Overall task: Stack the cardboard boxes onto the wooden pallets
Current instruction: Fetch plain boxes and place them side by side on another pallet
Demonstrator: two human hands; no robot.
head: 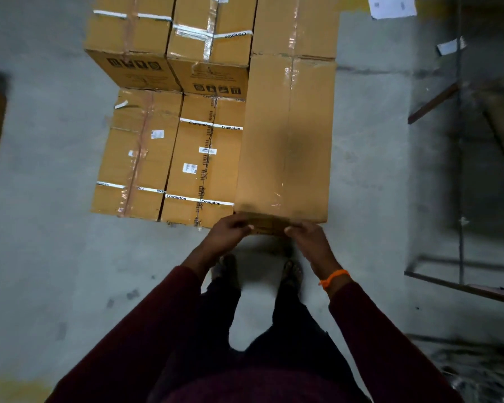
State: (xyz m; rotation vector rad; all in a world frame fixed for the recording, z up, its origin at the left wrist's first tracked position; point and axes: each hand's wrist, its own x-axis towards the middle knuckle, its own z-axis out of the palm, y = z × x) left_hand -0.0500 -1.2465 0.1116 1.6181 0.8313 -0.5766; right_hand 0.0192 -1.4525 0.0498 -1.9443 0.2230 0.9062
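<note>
The left hand (230, 231) and right hand (310, 239) each had a grip closed on the near end of the long box (285, 135), which lay just beside the stacked boxes (169, 158).

The long box (285, 135) ahead of the left hand (230, 232) and right hand (310, 238) is plain tan with a glossy clear tape stripe down its middle. Beyond the left hand, the smaller boxes (137, 167) are the same tan — crossed by white straps (186, 198) lettered in black. Behind the hands: dark maroon sleeves (146, 324), an orange wristband (333, 277) on the right wrist, grey floor (56, 242).
</note>
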